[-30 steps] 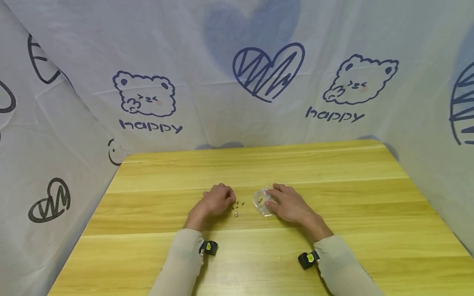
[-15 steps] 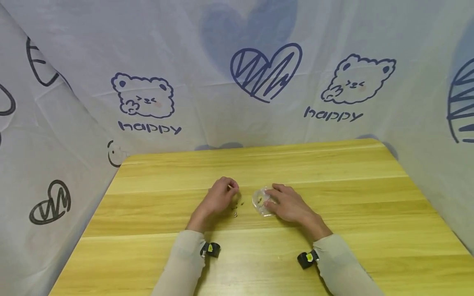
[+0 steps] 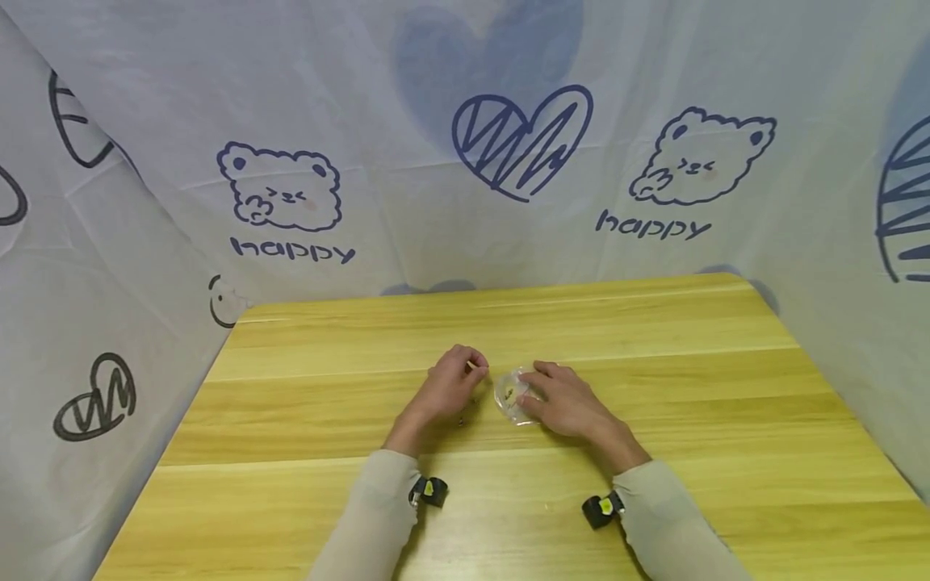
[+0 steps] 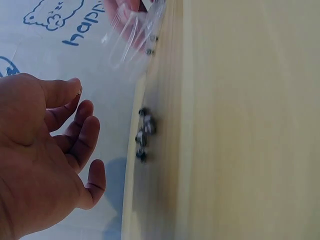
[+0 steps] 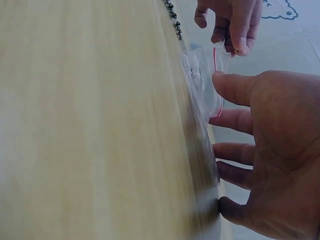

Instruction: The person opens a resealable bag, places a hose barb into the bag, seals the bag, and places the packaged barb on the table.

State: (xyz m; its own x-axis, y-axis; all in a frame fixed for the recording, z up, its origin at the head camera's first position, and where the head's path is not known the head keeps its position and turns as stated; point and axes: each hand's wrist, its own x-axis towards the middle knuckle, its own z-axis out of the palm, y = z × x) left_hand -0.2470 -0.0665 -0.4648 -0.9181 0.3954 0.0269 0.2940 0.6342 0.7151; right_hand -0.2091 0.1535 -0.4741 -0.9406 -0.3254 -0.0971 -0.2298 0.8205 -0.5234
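My left hand [image 3: 449,387] hovers over the table, pinching a tiny metal screw-like piece [image 4: 79,92] between thumb and index finger; its other fingers are loosely bent. Just right of it lies a clear zip bag [image 3: 517,412] with a red seal line, and a few small pieces show inside. My right hand [image 3: 570,399] holds the bag near its mouth, the thumb [image 5: 232,87] on one side of the plastic and fingers behind it. Several more small metal pieces [image 4: 145,131], blurred, lie on the table below my left hand, which mostly hides them in the head view.
The wood-grain table [image 3: 581,323] extends around both hands. A pale cloth [image 3: 407,210] printed with bears and hearts hangs behind it and at the sides. Each wrist carries a black strapped-on camera [image 3: 601,511].
My left hand has lifted from the loose pieces and moved right toward the bag, thumb and index finger together. The right hand and the bag have stayed in place.
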